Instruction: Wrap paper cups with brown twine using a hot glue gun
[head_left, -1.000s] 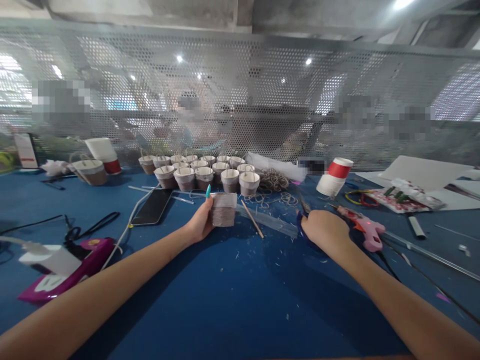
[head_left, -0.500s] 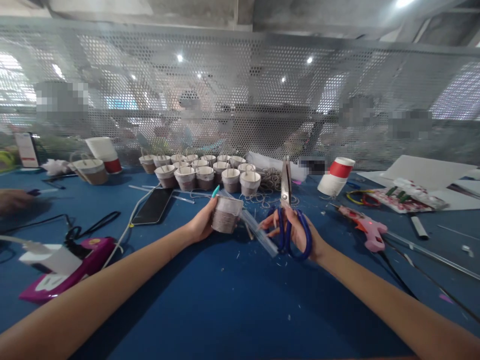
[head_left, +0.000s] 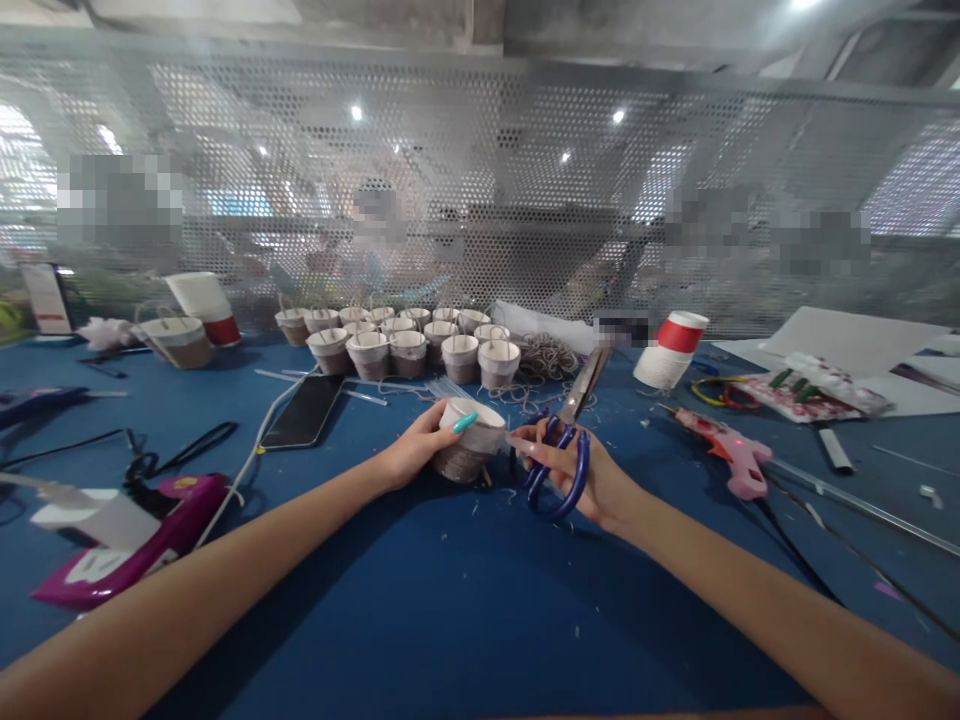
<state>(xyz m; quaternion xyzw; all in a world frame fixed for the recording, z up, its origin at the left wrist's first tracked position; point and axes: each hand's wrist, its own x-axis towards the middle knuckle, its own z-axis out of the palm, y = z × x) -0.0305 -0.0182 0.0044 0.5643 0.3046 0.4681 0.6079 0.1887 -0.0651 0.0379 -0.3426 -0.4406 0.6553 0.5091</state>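
Note:
My left hand (head_left: 420,443) is wrapped round a small paper cup (head_left: 471,440) banded with brown twine, its thumb over the front of the pale rim. The cup tilts so that part of its opening shows. In my right hand (head_left: 596,480) is a pair of scissors (head_left: 574,405) with dark blue handles, the blades pointing up and away to the right. My right thumb and a fingertip meet close to the cup's right side; whether they pinch anything small, I cannot make out. Clear plastic strips (head_left: 444,388) lie just behind the cup.
Several twine-wrapped cups (head_left: 369,357) with handles stand in rows behind my hands, beside a tangle of twine (head_left: 547,357). A pink glue gun (head_left: 731,455) lies right. On the left are a black phone (head_left: 304,412), a purple power strip (head_left: 142,550) and a blue glue gun (head_left: 41,402).
The cup has turned so its opening shows more. My right hand has moved closer to it, and the scissors now lean right. Another person's hand has left the far left.

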